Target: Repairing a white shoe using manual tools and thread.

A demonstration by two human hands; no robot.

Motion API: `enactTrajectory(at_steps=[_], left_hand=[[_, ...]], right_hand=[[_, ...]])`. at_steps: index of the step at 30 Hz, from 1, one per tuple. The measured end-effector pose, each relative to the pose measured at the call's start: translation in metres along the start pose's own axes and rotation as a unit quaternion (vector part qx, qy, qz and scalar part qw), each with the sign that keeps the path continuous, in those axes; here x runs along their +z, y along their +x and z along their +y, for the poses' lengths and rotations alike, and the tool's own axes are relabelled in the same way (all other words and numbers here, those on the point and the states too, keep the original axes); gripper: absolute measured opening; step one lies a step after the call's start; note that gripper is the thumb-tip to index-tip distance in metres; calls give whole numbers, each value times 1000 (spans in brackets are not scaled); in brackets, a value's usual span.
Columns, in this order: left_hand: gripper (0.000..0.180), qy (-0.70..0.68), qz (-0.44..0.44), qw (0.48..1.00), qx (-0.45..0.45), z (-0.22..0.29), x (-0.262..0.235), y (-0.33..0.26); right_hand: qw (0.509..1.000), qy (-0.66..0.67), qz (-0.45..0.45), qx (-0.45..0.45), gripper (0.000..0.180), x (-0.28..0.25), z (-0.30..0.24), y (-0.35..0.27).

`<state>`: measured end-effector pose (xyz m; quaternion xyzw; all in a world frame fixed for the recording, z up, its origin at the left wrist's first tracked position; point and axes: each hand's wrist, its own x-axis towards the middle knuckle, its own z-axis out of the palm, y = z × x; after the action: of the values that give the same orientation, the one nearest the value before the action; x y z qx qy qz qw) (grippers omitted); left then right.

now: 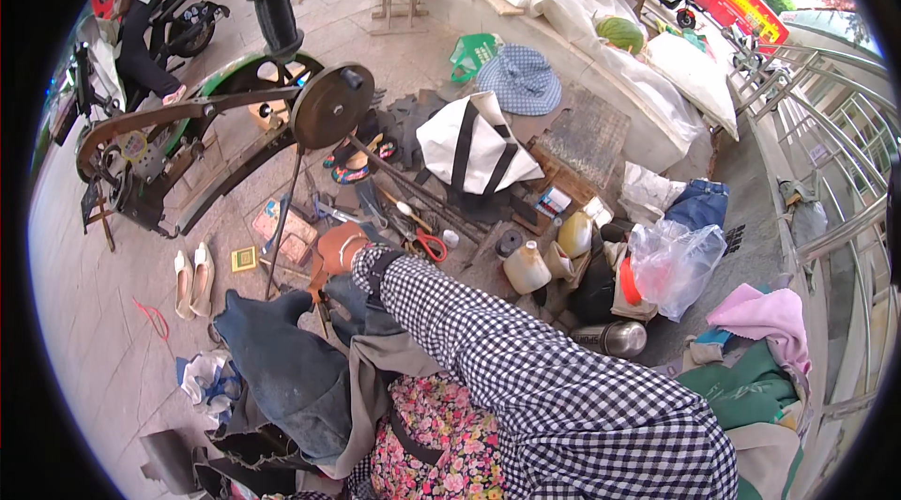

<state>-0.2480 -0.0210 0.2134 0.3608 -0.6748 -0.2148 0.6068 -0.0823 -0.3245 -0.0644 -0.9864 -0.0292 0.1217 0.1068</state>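
I'm looking down at pale paving [84, 331], with open room only on the left, past the white shoes [193, 280]; everything right of them is crowded. Biggest thing up top is the hand-cranked stitching machine [188, 138], its dark flywheel [330, 106] hanging over the clutter and a black thread spool [276, 16] above. Right edge is shut in by steel railing [826, 171]. My right arm in the checked sleeve [526, 359] runs diagonally up from the lower edge; the right hand [342, 247] sits by a brown leather piece [328, 261], fingers curled, though I can't tell if they're actually gripping it. Dark denim [282, 359] lies bunched just left of the sleeve. My left hand is out of sight. Red-handled scissors [430, 245] lie just right of the hand.
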Motion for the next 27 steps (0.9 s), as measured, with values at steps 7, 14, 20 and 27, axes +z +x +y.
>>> enactTrajectory(at_steps=[7, 14, 20, 27], left_hand=[[27, 35, 59, 996, -48, 12, 7, 3], [24, 59, 106, 990, -72, 7, 6, 6], [23, 82, 150, 982, -85, -3, 4, 4], [20, 104, 213, 966, -99, -17, 8, 2]], right_hand=[[1000, -4, -24, 3, 27, -9, -6, -3], [1000, 1, -28, 8, 30, -7, -4, -1], [999, -1, -32, 4, 32, -6, -5, -2], [999, 2, -41, 14, 26, -11, -9, -4]])
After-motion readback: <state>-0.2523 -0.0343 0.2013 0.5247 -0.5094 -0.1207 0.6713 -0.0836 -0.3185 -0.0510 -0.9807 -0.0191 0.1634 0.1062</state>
